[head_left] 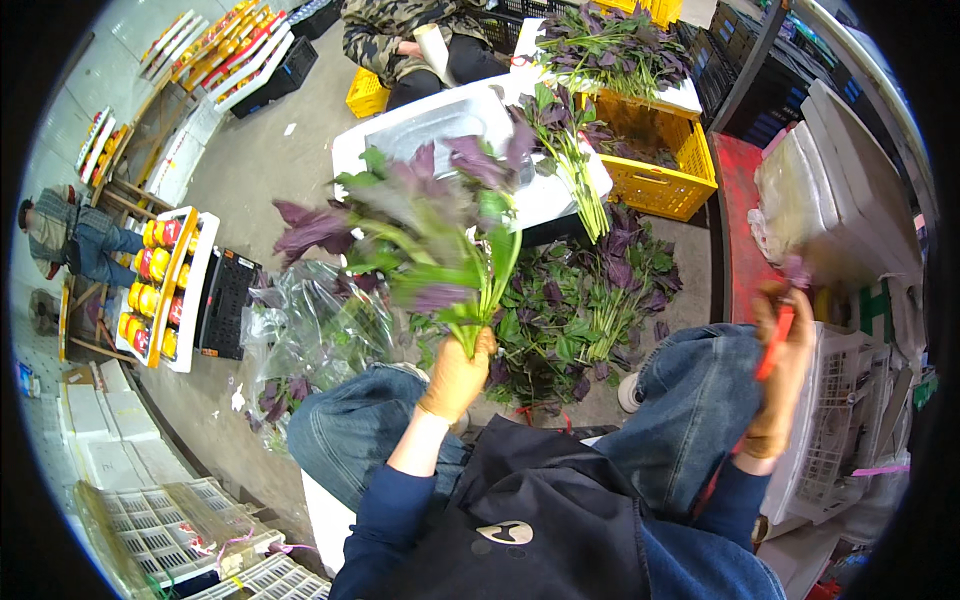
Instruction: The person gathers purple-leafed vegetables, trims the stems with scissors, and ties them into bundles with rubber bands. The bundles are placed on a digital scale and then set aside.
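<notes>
My left hand [455, 379], in a tan glove, is closed around the stem ends of a bunch of leafy greens with green and purple leaves [450, 247], whose upper part is motion-blurred. At the right, above my knee, my gloved right hand [780, 367] grips a red-handled tool [775, 341]; its far end is blurred, so its kind is unclear. A large pile of the same greens [570, 315] lies on the floor between my knees. Another bunch [574, 172] rests on the corner of a white foam box [555, 187] beyond it.
A clear plastic bag [322, 322] with greens lies left. Beyond are a yellow crate [660, 180] and more greens [615, 52] on white foam. A person in camouflage [412, 45] sits opposite. Another person [75, 232] stands far left near packed fruit [157, 277]. A red bench [739, 225] stands right.
</notes>
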Available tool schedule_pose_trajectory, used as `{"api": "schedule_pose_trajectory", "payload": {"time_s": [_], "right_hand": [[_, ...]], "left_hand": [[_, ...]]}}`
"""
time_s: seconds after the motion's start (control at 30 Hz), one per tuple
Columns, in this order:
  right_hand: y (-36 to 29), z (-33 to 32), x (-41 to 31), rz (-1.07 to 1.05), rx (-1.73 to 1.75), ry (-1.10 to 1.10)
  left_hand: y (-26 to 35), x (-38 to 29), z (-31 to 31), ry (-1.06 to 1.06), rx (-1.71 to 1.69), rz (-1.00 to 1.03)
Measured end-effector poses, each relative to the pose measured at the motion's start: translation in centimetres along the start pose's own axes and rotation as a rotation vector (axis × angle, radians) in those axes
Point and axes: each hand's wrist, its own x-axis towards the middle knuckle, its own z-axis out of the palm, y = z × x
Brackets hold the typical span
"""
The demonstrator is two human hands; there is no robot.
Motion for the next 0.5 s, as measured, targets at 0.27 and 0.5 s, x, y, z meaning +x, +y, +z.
{"api": "schedule_pose_trajectory", "payload": {"time_s": [0.27,0.5], "right_hand": [[24.4,-25.0,-11.1,0.653,-0.722,-0.085],[33.9,-29.6,-26.0,0.97,-0.425,0.247]], "left_hand": [[-2.3,1.2,-1.2,0.338,0.712,0.082],[-1.5,1.4,-0.9,0.404,0.695,0.101]]}}
